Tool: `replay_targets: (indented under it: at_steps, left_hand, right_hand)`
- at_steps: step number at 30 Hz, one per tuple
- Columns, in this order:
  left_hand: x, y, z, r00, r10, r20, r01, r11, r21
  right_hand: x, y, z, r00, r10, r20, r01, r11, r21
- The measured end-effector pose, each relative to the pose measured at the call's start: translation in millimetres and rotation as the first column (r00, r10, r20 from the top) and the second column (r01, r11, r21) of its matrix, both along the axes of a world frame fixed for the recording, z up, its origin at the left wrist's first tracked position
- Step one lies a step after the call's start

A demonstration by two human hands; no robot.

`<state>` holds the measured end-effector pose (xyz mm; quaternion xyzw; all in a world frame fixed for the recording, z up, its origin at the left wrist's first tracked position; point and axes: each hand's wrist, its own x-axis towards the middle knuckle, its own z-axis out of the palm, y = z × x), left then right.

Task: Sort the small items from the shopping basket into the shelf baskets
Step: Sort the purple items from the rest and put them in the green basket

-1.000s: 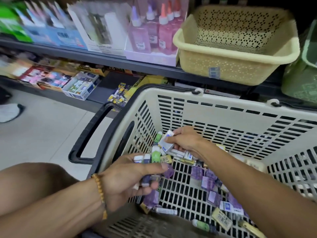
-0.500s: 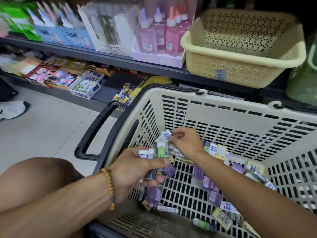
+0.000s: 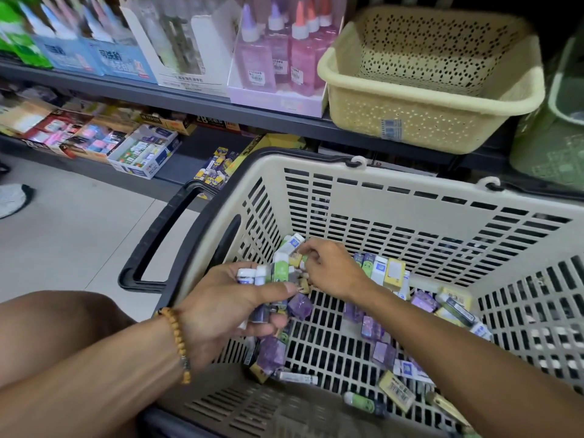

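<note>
The cream shopping basket with a black handle holds several small items: purple packs, white, yellow and green boxes. My left hand, with a bead bracelet on the wrist, grips a bundle of small tubes and boxes over the basket's left side. My right hand reaches into the basket just right of it and pinches a small white-and-blue box at the top of the bundle. On the shelf above stands an empty yellow perforated shelf basket. A green shelf basket sits at its right.
Pink and purple bottles in a display box and blue boxes line the upper shelf. The lower shelf holds open boxes of small goods. A tiled floor lies at left, with a shoe at the edge.
The view has shifted slightly left and closer. My right hand has moved its small box up against the bundle in my left hand; the left hand has risen a little.
</note>
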<state>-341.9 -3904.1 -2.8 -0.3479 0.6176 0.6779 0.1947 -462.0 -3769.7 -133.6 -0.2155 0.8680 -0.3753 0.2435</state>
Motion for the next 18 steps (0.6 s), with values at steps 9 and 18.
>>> replay_targets:
  at_steps: [9,18]
  left_hand:
    - [1,-1,1,1.0,-0.004,-0.007,0.004,1.0,-0.01]
    - [-1,1,1,1.0,0.009,0.008,-0.009,1.0,-0.014]
  right_hand:
    - [4,-8,4,0.972,0.217,-0.092,-0.213,0.976,0.049]
    - [-8,3,11,0.834,-0.354,0.424,0.437,0.892,-0.113]
